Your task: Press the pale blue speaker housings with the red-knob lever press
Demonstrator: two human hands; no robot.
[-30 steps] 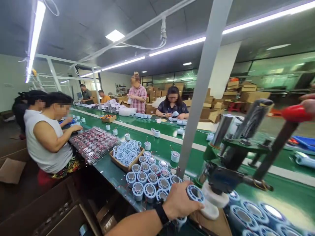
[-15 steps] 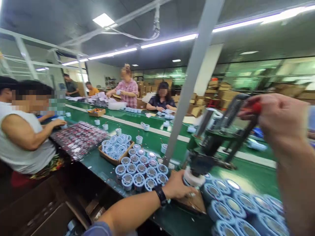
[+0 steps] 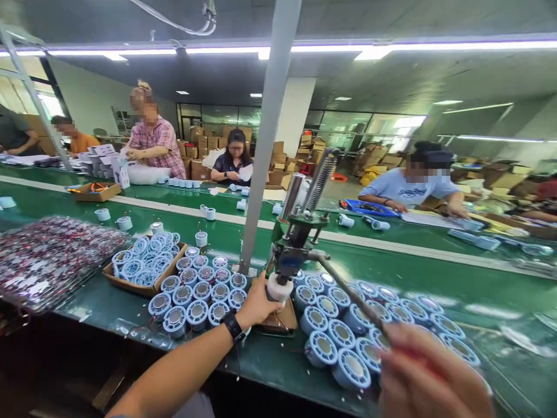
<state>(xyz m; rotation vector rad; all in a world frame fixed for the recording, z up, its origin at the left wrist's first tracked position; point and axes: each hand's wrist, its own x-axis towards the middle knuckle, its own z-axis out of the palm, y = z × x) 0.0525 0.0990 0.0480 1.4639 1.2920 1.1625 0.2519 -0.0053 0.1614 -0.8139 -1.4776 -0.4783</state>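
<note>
A hand press [image 3: 296, 244] with a spring and a chrome cylinder stands at the middle of the bench. Its white round head [image 3: 279, 287] is down at my left hand [image 3: 260, 302], whose fingers and thumb are around a part under the head, mostly hidden. My right hand [image 3: 429, 371], blurred, is closed on the press lever [image 3: 348, 290] at the lower right. Rows of light-blue round housings with metal discs [image 3: 198, 312] stand left of the press. More of these housings [image 3: 342, 332] stand to its right. Brown cardboard [image 3: 282, 319] lies beneath the press.
A cardboard tray [image 3: 130, 286] of blue rings and a pile of wired boards [image 3: 52, 255] lie to the left. Behind runs a green conveyor [image 3: 391, 273] with scattered blue parts. People sit and stand across it. A grey post [image 3: 265, 139] rises behind the press.
My right hand has pulled the lever down from its raised position. The view has turned to the right, bringing a person in light blue into sight. My left hand stays at the press head.
</note>
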